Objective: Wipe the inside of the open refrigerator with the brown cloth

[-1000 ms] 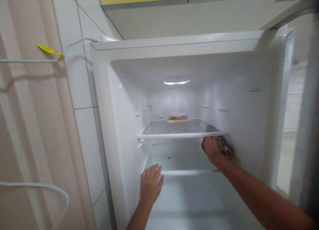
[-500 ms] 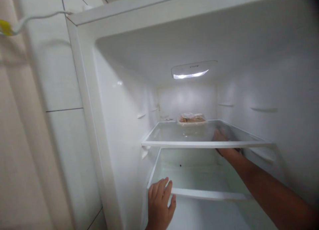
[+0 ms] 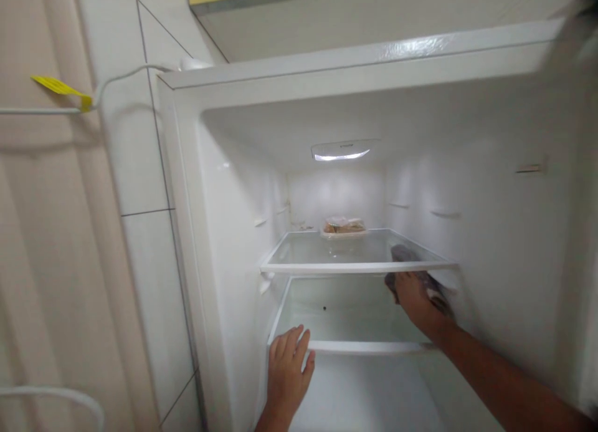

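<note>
I am looking into an open white fridge point(image 3: 233, 245). My left hand point(image 3: 287, 373) lies flat with its fingers stretched out on the front left edge of the lower glass shelf point(image 3: 369, 346). My right hand point(image 3: 413, 295) reaches in under the upper glass shelf point(image 3: 327, 267) at the right side and is closed on a dark cloth point(image 3: 432, 290), which it presses against the right inner wall. Part of the cloth shows through the glass above the hand.
A wrapped tray of food point(image 3: 343, 227) sits at the back of the upper shelf, under the lit fridge lamp point(image 3: 341, 150). A tiled wall point(image 3: 144, 170), a white cable with a yellow tag point(image 3: 60, 88) and a pale curtain point(image 3: 47, 264) are to the left.
My right hand with the cloth has drawn back from deeper under the upper shelf toward the front right. The left hand has stayed on the lower shelf edge. The view pulled back.
</note>
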`<move>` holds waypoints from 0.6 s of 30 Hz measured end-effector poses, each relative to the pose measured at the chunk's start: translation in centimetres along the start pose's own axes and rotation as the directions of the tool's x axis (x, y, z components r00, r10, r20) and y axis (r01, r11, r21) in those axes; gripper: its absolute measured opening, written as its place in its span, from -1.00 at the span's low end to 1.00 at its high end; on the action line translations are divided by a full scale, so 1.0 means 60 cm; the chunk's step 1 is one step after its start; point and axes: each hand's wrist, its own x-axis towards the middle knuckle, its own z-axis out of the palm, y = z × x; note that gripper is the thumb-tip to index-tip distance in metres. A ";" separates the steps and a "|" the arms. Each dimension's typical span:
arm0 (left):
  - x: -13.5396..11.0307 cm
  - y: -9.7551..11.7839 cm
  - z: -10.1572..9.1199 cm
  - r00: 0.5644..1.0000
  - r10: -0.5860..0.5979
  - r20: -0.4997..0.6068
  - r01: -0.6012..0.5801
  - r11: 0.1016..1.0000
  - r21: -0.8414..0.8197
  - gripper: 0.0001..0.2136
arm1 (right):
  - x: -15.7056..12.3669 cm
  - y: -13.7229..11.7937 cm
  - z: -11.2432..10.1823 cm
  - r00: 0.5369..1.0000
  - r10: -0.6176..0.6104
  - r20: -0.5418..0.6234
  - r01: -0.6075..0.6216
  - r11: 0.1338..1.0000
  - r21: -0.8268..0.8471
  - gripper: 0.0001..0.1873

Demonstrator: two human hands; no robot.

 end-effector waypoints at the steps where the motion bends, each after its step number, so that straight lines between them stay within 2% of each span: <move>1: 0.001 0.002 -0.001 1.000 -0.008 -0.013 0.008 1.000 -0.001 -0.74 | -0.015 -0.002 -0.008 1.000 -0.020 0.017 0.021 0.999 -0.050 -0.63; 5: 0.004 0.005 -0.005 0.999 -0.008 -0.045 0.009 1.000 0.007 -0.73 | -0.075 -0.005 -0.045 0.995 -0.077 0.063 0.089 0.972 -0.218 -0.49; 10: 0.004 -0.003 -0.013 0.999 0.049 0.006 -0.050 0.998 0.038 -0.73 | -0.142 -0.006 -0.098 0.995 -0.076 0.067 0.093 0.949 -0.303 -0.53; 14: 0.005 -0.008 -0.017 0.997 0.071 0.028 -0.072 0.997 0.041 -0.72 | -0.208 -0.003 -0.147 0.997 -0.082 -0.014 0.073 0.942 -0.327 -0.50; 18: 0.006 -0.010 -0.017 0.997 0.073 0.035 -0.074 0.997 0.032 -0.72 | -0.253 0.011 -0.217 0.988 -0.122 -0.092 0.090 0.953 -0.290 -0.51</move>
